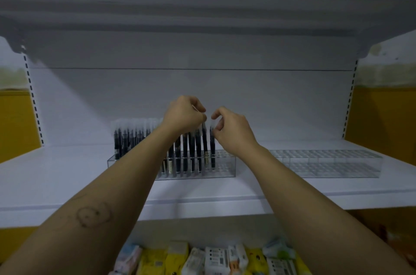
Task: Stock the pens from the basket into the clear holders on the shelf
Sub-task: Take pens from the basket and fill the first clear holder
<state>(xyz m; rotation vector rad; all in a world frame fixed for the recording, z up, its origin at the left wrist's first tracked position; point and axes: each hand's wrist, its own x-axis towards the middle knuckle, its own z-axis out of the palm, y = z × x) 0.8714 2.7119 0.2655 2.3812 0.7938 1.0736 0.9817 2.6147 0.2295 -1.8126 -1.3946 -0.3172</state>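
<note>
A clear holder (225,167) stands on the white shelf (67,180), filled from its left end with several dark pens (126,139) with clear caps. My left hand (183,114) is above the pens near the holder's right part, fingers curled and pinching the top of a pen (204,137). My right hand (229,127) is just to its right, pinching the cap of the rightmost pen (212,150), which stands in a hole. The holder's right end has bare holes. The basket is out of view.
A second clear holder (326,163) with no pens in it stands to the right on the same shelf. Another shelf board hangs overhead. Below the shelf's front edge lie several small packaged goods (216,259) in yellow and white.
</note>
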